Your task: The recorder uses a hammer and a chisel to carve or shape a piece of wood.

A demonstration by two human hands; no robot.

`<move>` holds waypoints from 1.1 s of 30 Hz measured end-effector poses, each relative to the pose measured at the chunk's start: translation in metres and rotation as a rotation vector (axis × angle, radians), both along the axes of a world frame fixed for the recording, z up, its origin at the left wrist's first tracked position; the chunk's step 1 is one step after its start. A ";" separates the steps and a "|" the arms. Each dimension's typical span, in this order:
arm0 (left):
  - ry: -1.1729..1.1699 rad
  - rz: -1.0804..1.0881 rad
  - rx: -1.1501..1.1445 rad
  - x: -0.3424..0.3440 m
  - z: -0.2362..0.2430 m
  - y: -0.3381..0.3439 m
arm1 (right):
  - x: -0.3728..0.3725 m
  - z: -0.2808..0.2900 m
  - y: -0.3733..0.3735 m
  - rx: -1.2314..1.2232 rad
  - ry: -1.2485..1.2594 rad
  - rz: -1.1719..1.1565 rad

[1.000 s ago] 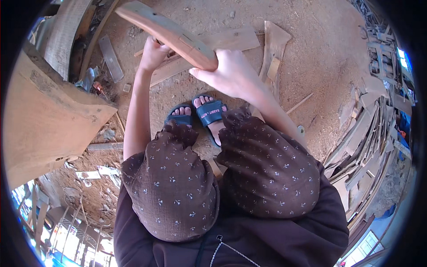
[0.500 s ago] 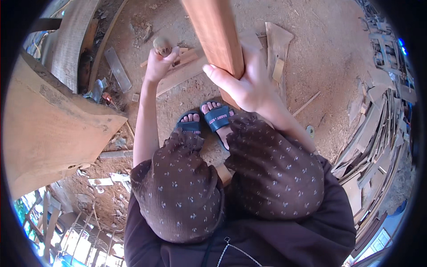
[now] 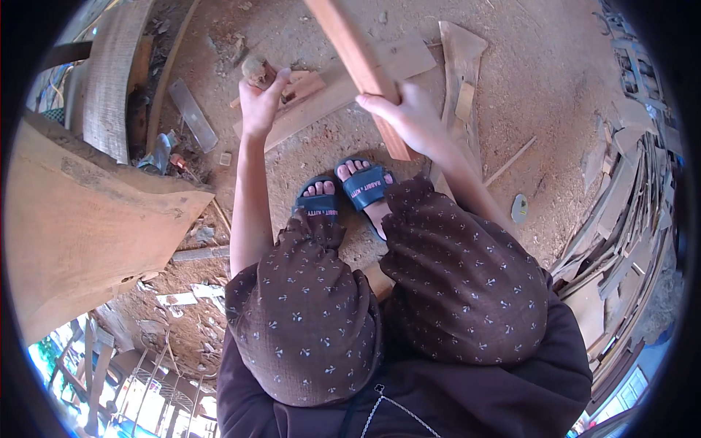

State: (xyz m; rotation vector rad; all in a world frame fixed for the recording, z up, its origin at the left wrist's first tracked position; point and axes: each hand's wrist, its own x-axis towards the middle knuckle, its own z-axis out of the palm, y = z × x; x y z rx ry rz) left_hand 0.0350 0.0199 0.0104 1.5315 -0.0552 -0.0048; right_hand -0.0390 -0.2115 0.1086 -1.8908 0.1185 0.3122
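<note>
My right hand [image 3: 410,120] is closed around a long reddish-brown wooden bar [image 3: 354,55]. The bar slants up and away to the left and runs out of the top edge; its squared lower end shows just below my grip, near my right sandal. In my left hand [image 3: 259,106], fingers curl around a rounded tan-grey lump [image 3: 256,71] whose kind I cannot make out. This lump is apart from the bar. Below my hands, a pale plank [image 3: 347,84] lies on the ground with a smaller wood piece [image 3: 301,86] beside my left hand.
A large wooden slab [image 3: 95,226] stands at the left. Thin wood strips [image 3: 621,212] are piled at the right. An irregular board [image 3: 461,66] lies beyond my right hand. Blue sandals [image 3: 365,182] are on my feet, with scraps on the dirt floor [image 3: 533,95].
The bar has dropped away from the view and looks thinner, with its lower end now showing. My right hand moved slightly farther off with it. My left hand keeps the lump, nearly in place.
</note>
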 end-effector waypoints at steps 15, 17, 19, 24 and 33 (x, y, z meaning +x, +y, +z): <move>-0.075 0.297 -0.095 -0.021 -0.002 -0.023 | -0.037 -0.098 0.017 -0.397 0.206 0.102; -0.076 0.289 -0.102 -0.018 -0.004 -0.022 | -0.037 -0.112 0.025 -0.525 0.167 0.099; -0.080 0.283 -0.109 -0.018 -0.004 -0.022 | -0.039 -0.125 0.026 -0.653 0.126 0.096; -0.196 0.189 -0.058 -0.016 0.025 -0.023 | -0.041 -0.144 0.021 -0.603 0.215 0.098; -0.027 0.311 -0.552 -0.015 -0.018 0.068 | -0.041 -0.144 0.024 -0.610 0.238 0.087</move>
